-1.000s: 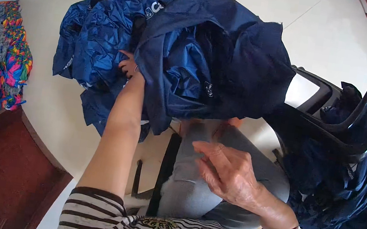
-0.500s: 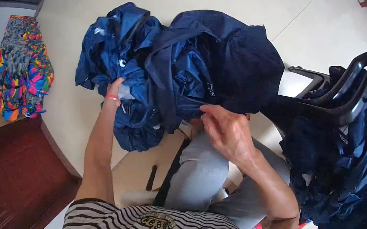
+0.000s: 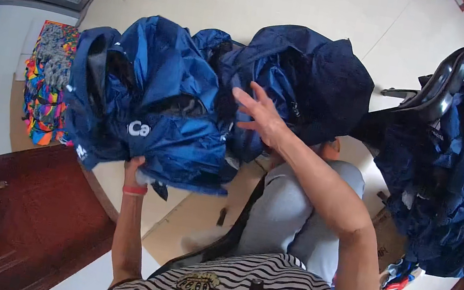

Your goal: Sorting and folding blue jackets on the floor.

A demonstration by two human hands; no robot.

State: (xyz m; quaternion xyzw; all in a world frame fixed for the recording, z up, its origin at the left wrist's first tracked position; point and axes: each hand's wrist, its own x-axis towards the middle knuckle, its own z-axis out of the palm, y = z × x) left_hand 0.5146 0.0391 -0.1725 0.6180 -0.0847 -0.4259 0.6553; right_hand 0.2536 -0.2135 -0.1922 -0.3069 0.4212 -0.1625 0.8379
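A shiny blue jacket [image 3: 161, 98] hangs in front of me, bunched and partly spread. My left hand [image 3: 135, 168] grips its lower edge from below, a red band on the wrist. To the right of it lies a darker blue jacket [image 3: 314, 79], heaped over my knees. My right hand [image 3: 258, 113] reaches forward between the two garments with its fingers spread, resting against the blue cloth and holding nothing.
A black chair [image 3: 451, 82] at the right carries a pile of more blue jackets [image 3: 447, 189]. A many-coloured mat [image 3: 45, 87] lies on the pale tiled floor [image 3: 277, 2] at the left. Dark red wooden furniture [image 3: 29, 217] stands at the lower left.
My left hand has pulled the shiny jacket further left and spread it out. My right hand has risen from my lap and opened against the cloth.
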